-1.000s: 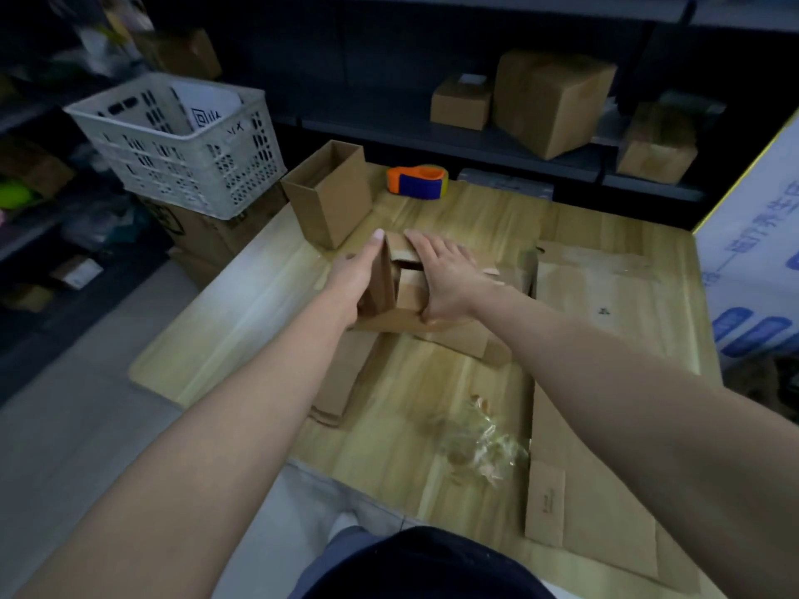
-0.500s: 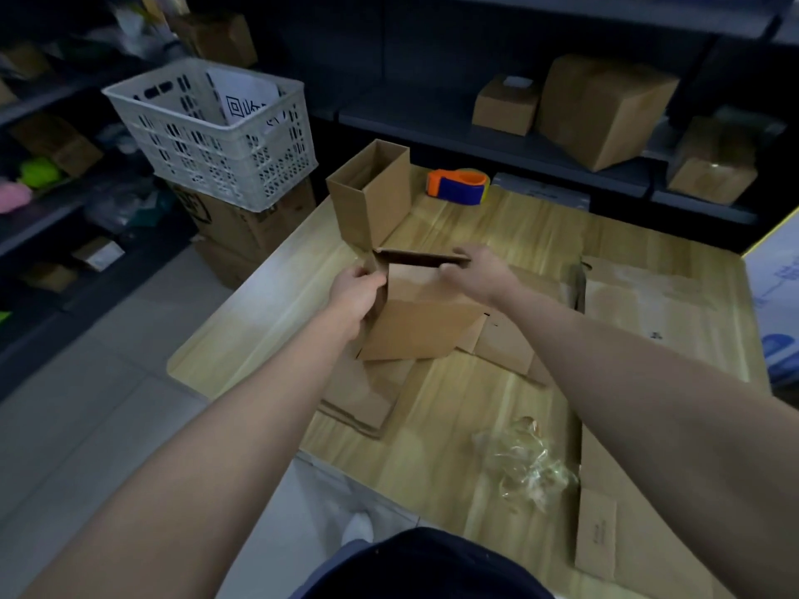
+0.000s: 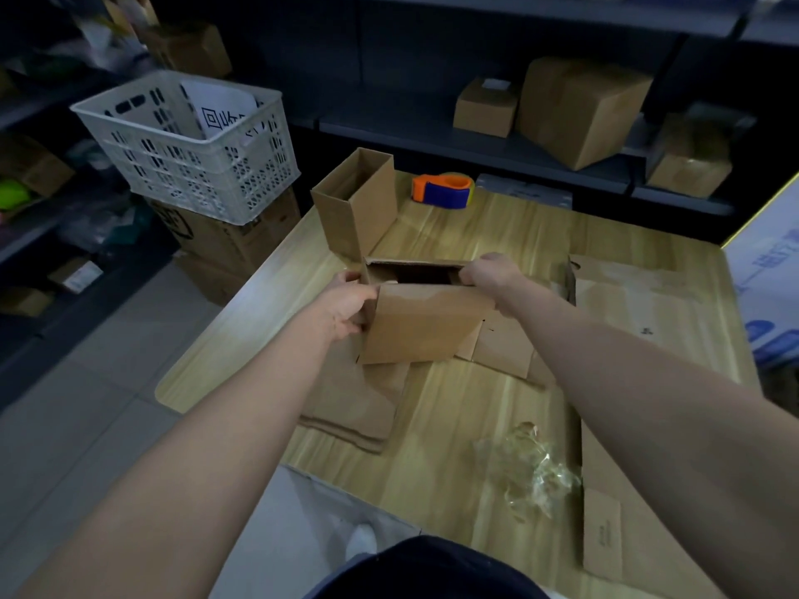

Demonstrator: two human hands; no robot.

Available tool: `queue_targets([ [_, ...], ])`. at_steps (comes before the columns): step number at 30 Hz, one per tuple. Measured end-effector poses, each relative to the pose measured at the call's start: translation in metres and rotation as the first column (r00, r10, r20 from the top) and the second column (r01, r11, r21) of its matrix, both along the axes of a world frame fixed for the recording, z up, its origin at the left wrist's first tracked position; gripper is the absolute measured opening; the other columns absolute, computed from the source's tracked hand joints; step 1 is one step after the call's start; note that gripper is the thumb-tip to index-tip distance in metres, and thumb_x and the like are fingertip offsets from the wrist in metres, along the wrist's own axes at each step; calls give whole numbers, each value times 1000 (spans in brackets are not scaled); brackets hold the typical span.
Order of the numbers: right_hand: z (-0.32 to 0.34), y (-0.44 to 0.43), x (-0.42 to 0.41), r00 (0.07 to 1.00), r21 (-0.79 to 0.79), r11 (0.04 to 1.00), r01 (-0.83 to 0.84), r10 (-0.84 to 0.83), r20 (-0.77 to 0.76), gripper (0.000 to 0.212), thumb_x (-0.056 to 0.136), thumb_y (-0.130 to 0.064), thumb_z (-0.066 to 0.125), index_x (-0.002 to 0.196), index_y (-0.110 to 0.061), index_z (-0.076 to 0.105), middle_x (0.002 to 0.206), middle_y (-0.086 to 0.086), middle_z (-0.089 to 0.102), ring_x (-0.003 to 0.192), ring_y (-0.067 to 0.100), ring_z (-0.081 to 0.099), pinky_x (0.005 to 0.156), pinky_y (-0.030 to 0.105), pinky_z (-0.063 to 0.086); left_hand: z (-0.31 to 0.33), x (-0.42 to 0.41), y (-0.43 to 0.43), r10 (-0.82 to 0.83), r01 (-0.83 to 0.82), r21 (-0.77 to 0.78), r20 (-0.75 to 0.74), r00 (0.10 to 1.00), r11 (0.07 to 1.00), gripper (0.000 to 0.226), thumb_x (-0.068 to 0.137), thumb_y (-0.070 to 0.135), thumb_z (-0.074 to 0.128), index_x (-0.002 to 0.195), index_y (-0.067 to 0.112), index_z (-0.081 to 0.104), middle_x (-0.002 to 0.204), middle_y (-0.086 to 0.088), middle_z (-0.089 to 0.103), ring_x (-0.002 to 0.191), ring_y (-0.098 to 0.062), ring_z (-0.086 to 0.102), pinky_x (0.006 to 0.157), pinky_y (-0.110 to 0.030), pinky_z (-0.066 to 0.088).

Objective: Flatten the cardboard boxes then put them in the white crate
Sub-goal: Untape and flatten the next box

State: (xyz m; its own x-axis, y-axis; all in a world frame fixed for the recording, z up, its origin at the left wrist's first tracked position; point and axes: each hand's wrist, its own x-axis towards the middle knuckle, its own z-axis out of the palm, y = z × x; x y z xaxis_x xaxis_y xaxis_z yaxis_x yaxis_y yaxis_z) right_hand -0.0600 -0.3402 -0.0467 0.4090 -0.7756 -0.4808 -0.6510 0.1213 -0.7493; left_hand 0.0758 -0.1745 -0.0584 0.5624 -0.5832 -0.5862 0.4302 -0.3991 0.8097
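White crate point(image 3: 186, 144) sits off to the left of the table point(image 3: 519, 235). Your left hand point(image 3: 341, 306) curls round the left edge of the cardboard box point(image 3: 423, 326), mid-table, and your right hand point(image 3: 488, 272) hooks its fingers over the top right rim. Shove opposite corners toward each other so it folds along the creases - don't just squash it.

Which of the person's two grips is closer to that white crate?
Left. The left grip holds the cardboard box on its side facing the white crate; the right grip holds the box's other side, farther from the crate.
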Motion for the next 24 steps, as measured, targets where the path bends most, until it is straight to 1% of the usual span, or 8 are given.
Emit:
queue_targets([
  [2, 1, 0, 0, 1000, -5, 1000, 3, -3, 1, 38, 76, -15, 63, 113, -7, 57, 85, 7, 58, 70, 18, 55, 47, 25, 38, 2, 3, -2, -28, 27, 33, 41, 999, 999, 70, 79, 1, 70, 136, 19, 33, 96, 1, 58, 82, -17, 58, 71, -38, 54],
  [5, -2, 0, 2, 999, 0, 1000, 16, -16, 37, 38, 78, -24, 72, 109, -7, 61, 84, 5, 61, 71, 18, 60, 49, 26, 44, 6, 6, -5, -58, 35, 139, 164, 985, 990, 82, 69, 21, 84, 133, 16, 33, 110, -4, 57, 95, -24, 59, 81, -44, 56],
  [9, -12, 2, 8, 997, -49, 999, 7, -3, 82, 55, 74, -46, 76, 114, -11, 63, 95, 4, 66, 86, 22, 63, 76, 35, 54, 4, 5, -7, -20, -35, 191, 279, 960, 981, 93, 59, 36, 88, 130, 11, 33, 127, -10, 49, 112, -31, 53, 88, -47, 52],
  [12, -16, 6, 8, 997, -108, 994, -4, 13, 79, 69, 71, -57, 74, 124, -15, 59, 111, 6, 63, 97, 24, 59, 80, 34, 49, -5, 4, -5, 3, -78, 211, 335, 942, 974, 88, 58, 34, 89, 124, 10, 35, 126, -11, 50, 115, -31, 52, 94, -48, 49],
  [16, -16, 5, 11, 996, -183, 982, -44, 58, 73, 81, 71, -56, 75, 135, -14, 49, 128, 8, 57, 108, 25, 54, 82, 32, 45, -14, 9, 2, 27, -71, 134, 305, 952, 988, 80, 60, 27, 89, 118, 12, 36, 121, -11, 51, 111, -29, 54, 90, -46, 51],
  [18, -14, 5, 15, 995, -220, 972, -86, 96, 39, 80, 72, -60, 72, 133, -15, 49, 122, 8, 58, 105, 26, 57, 83, 37, 51, -12, 15, 7, 15, -48, 126, 249, 968, 991, 82, 60, 30, 88, 120, 14, 34, 119, -9, 52, 107, -26, 56, 86, -42, 53],
  [20, -11, 6, 18, 994, -271, 957, -106, 111, 2, 75, 72, -65, 68, 125, -14, 52, 112, 7, 61, 97, 24, 58, 76, 38, 52, -8, 21, 10, -38, 17, 121, 173, 984, 992, 85, 59, 34, 88, 121, 17, 32, 119, -7, 52, 101, -22, 59, 83, -39, 55],
  [24, -5, 7, 22, 988, -353, 924, -145, 114, -107, 77, 75, -76, 53, 116, -11, 55, 100, 8, 63, 87, 23, 61, 75, 39, 55, -3, 33, 11, -124, 97, 138, 199, 972, 986, 88, 56, 27, 90, 123, 22, 32, 124, -9, 49, 109, -25, 54, 93, -42, 51],
])
